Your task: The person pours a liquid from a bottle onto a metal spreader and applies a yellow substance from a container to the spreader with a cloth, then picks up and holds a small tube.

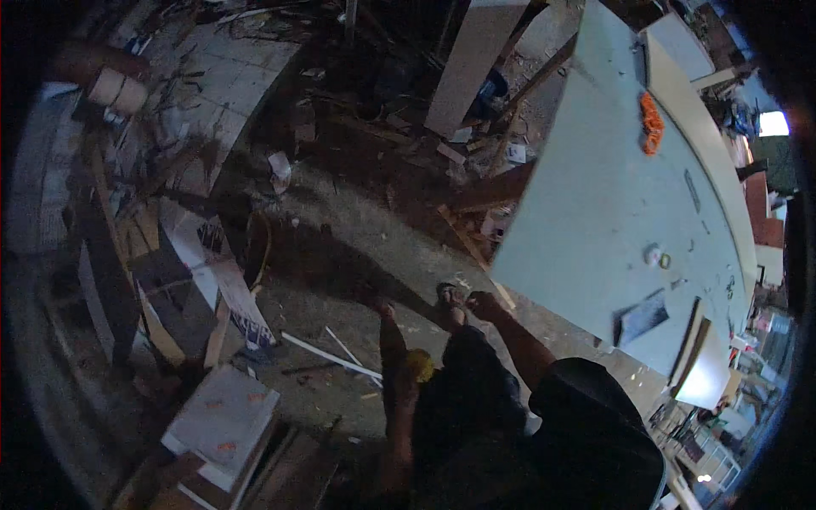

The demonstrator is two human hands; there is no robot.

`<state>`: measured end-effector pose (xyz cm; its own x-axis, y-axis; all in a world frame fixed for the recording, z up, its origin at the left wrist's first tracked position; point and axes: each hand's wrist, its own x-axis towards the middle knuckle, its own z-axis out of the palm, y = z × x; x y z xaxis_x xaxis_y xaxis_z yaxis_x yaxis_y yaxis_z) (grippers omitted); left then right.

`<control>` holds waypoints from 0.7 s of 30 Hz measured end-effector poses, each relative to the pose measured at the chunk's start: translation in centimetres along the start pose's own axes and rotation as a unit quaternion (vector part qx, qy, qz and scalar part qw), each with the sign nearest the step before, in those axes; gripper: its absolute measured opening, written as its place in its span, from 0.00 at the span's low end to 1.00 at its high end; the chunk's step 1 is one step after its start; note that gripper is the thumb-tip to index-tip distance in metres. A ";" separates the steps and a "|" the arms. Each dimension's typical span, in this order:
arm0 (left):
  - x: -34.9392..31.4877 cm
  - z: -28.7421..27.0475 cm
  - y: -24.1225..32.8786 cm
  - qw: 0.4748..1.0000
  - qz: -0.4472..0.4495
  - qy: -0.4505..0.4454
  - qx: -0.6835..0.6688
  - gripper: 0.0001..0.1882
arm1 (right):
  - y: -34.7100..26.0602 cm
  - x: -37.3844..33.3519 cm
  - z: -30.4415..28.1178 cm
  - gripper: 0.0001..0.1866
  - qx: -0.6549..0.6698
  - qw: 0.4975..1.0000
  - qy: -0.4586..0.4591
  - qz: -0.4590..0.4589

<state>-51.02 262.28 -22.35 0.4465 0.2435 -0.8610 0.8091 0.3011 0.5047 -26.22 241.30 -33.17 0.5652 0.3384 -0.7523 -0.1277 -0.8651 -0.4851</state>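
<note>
Low in the middle, my left hand (407,394) is closed around a yellow, rounded object (419,365); its exact kind does not show in the dim light. My right arm reaches forward, and the right hand (483,305) looks curled closed beside the table's near corner, just above the floor in the picture. Whatever may be inside its fingers is hidden. Close to that hand shows my right foot (451,296), in a sandal. A large pale green tabletop (586,204) lies to the right, with an orange bundle (651,124) on it.
Long white strips (333,356) lie on the floor ahead of my left leg. Boards and offcuts (219,280) lean at left, near stacked white panels (223,421). A tall board (473,68) stands among scattered scrap wood. Narrow wooden strips (690,344) rest on the tabletop.
</note>
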 end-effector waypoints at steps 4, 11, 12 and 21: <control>11.6 -5.6 0.1 0.990 -0.036 -0.082 0.108 0.23 | 0.9 13.5 3.7 0.17 0.043 0.987 0.074 0.135; 51.3 -11.3 -4.6 0.852 -0.056 0.037 0.520 0.29 | 2.3 31.7 4.4 0.46 0.044 0.977 0.160 0.135; 55.1 -11.5 -4.9 0.856 -0.050 0.080 0.509 0.30 | 3.1 33.7 3.9 0.46 0.047 0.975 0.166 0.141; 55.3 -7.4 -7.2 0.963 0.077 0.247 0.080 0.35 | 14.6 39.8 4.9 0.46 0.021 0.938 0.252 0.238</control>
<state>-35.00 280.37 -73.12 0.3612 0.6940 -0.6228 0.8145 0.0904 0.5731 -9.53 243.96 -72.37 0.7480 -0.3101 -0.5867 -0.4898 -0.8545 -0.1729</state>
